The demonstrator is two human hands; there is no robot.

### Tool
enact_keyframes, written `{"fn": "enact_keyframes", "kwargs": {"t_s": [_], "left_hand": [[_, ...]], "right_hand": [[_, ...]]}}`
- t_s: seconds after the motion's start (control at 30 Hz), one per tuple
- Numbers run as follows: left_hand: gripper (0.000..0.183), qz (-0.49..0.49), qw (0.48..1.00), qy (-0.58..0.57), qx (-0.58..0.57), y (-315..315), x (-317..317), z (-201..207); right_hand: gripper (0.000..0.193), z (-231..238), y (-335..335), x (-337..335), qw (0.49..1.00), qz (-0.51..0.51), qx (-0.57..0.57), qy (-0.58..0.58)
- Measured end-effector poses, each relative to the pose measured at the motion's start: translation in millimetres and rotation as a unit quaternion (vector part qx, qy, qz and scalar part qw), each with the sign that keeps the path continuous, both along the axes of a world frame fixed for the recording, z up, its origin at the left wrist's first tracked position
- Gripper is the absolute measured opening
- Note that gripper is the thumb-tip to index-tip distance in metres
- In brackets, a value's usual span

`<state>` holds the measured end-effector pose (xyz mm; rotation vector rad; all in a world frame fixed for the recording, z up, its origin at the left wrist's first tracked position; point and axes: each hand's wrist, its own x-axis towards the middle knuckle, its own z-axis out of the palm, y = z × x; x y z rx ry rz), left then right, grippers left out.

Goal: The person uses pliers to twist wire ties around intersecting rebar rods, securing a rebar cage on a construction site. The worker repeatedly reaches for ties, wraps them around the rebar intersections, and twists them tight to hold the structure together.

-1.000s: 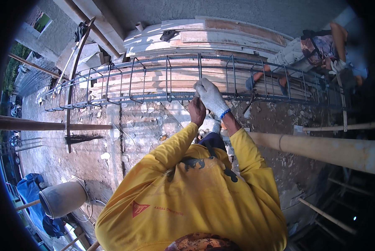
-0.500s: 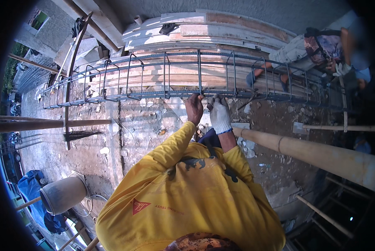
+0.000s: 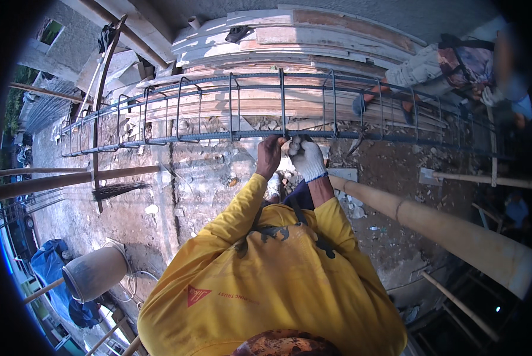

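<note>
A long rebar cage (image 3: 282, 101) of dark ribbed bars and square stirrups stretches from left to right in front of me. My bare left hand (image 3: 269, 156) is closed at its near lower bar, just beside the foot of a stirrup. In a white knit glove, my right hand (image 3: 307, 159) is closed against the same spot, its curled fingers almost touching the left fingertips. Whatever is pinched between the fingers of either hand is too small or hidden to make out. A bunch of thin dark wires (image 3: 122, 190) hangs by an upright wooden bar at left.
Stacked wooden boards (image 3: 248, 107) lie behind the cage. Another person (image 3: 464, 68) with gloved hands works at its far right end. A thick bamboo pole (image 3: 420, 219) slants at right; another pole (image 3: 123, 172) juts in from the left. A barrel (image 3: 97, 273) lies at lower left. Rubble covers the ground.
My right hand has turned inward, its fingers curling closer to my left fingertips. The left hand stays at the lower bar. The view has shifted slightly.
</note>
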<state>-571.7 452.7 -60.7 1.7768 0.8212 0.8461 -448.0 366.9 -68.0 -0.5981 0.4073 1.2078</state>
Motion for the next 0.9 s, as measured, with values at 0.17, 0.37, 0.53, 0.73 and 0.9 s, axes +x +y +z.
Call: {"fn": "enact_keyframes", "kwargs": {"t_s": [0.17,0.37,0.53,0.73,0.9], "left_hand": [[0.038,0.009,0.997,-0.012,-0.080,-3,0,15],[0.038,0.098,0.978,-0.040,-0.178,-10,11,31],[0.043,0.096,0.962,-0.032,-0.253,-6,10,33],[0.024,0.108,0.941,-0.091,-0.309,-6,17,30],[0.022,0.098,0.921,-0.107,-0.361,-8,15,37]], "right_hand": [[0.012,-32,15,19,0.977,0.113,0.023,-0.177],[0.025,-53,33,54,0.901,0.218,0.023,-0.375],[0.026,-38,70,61,0.929,0.243,0.185,-0.207],[0.024,-24,93,56,0.925,0.244,0.185,-0.224],[0.015,-27,78,60,0.958,0.185,0.112,-0.190]]}}
